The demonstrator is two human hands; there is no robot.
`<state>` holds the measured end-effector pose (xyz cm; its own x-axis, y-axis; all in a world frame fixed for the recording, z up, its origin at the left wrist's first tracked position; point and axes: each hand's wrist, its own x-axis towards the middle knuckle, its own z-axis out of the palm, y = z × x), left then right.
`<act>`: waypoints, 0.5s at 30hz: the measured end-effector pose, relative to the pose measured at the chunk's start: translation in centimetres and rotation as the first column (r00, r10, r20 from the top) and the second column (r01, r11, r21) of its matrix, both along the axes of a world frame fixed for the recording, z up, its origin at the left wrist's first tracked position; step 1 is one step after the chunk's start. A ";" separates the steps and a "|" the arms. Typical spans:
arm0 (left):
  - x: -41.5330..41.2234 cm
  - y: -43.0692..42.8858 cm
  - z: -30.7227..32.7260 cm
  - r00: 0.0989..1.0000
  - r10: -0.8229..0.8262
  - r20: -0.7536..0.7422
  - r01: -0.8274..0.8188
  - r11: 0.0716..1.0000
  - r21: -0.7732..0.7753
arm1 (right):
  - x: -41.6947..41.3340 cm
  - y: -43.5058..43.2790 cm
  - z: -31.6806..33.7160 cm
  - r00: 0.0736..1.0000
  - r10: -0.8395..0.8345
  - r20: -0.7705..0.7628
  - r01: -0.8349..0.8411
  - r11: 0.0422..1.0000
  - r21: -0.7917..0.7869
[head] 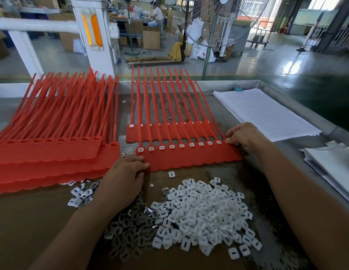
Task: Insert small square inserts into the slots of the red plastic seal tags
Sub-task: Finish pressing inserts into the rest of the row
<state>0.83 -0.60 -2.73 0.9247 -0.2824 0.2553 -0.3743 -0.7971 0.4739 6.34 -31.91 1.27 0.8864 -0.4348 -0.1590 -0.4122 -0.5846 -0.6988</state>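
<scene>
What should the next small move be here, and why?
Probably lift the front strip of red tags clear, toward the filled strip behind. Every slot that shows along it already holds a white insert; the left hand grips its left end and the right hand has its fingers at its right end.

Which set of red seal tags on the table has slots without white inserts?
The stacked pile on the left: its slots are open red holes. The front strip, between left hand and right hand, and the back strip carry white inserts.
</scene>
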 end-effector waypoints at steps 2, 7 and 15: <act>0.0 0.0 0.0 1.000 -0.002 0.000 0.002 1.000 -0.001 | -0.3 -0.1 -0.3 1.000 0.016 0.017 -0.015 0.999 -0.031; 0.0 0.0 0.1 1.000 -0.008 0.007 0.008 1.000 -0.001 | -1.5 -0.5 -1.0 0.996 0.028 0.089 -0.016 0.990 -0.141; 0.0 -0.1 0.3 0.996 0.080 0.032 -0.079 0.997 -0.025 | -3.5 -0.5 0.0 0.990 0.126 -0.055 -0.127 0.992 -0.008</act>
